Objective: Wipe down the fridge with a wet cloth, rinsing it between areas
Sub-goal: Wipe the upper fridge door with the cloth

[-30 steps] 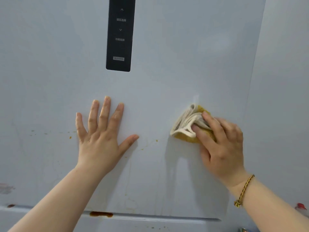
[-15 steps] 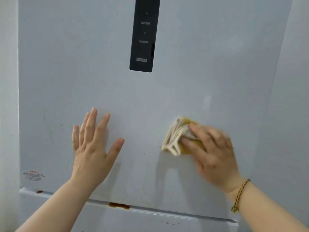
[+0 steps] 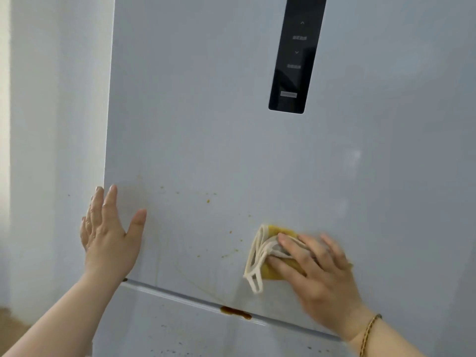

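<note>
Down it slides! The folded yellow-and-white wet cloth (image 3: 260, 256) now sits low on the pale grey fridge door (image 3: 206, 124), the right hand (image 3: 316, 274) pressing it with flat fingers. The left hand (image 3: 110, 240), fingers straight, has shifted to the door's left edge (orange specks (image 3: 208, 200) next, I reckon).

Pale blue-grey wall (image 3: 51, 124) filled left third of frame, plain, from top to near bottom. Brighter whitish strip (image 3: 3, 99) ran down far left edge. Small patch of brown floor (image 3: 10, 323) showed in lower left corner, below wall. Thin braided bracelet (image 3: 368, 331), gold-brown, sat slanted at lower right.
</note>
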{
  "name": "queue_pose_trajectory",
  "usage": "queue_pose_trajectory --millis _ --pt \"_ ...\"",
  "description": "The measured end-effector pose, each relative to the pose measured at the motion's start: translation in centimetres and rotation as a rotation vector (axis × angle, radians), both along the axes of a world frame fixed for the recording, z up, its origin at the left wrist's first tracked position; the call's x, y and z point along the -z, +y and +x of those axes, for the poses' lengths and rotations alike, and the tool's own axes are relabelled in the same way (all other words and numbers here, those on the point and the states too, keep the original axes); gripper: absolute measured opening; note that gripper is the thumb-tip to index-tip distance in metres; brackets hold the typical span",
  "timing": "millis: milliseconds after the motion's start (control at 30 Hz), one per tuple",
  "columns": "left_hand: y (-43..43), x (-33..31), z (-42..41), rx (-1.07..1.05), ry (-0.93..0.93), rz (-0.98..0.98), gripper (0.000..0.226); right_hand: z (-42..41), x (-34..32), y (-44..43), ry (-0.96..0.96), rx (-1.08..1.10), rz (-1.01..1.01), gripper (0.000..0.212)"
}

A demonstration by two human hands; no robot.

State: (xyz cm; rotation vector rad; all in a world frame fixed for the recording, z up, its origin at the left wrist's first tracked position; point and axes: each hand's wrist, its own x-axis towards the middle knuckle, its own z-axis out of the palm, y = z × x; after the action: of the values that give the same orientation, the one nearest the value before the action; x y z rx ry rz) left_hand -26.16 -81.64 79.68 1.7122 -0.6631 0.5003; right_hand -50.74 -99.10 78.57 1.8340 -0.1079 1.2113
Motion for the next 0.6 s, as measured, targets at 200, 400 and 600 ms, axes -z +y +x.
queue_pose_trajectory --millis 200,400,600 --pt "0.8 1.5 2.6 -0.001 0.130 0.063 0.065 3.5 -1.0 2.0 -0.375 -0.020 0.202 0.036" --pt "0.9 1.6 3.4 0.153 0.185 0.056 0.063 4.7 5.2 2.5 -0.056 0.040 0.117 0.035" --pt "1.3 1.8 3.9 0.233 0.223 -0.005 0.062 5.1 -0.9 2.9 -0.114 0.038 0.046 0.032"
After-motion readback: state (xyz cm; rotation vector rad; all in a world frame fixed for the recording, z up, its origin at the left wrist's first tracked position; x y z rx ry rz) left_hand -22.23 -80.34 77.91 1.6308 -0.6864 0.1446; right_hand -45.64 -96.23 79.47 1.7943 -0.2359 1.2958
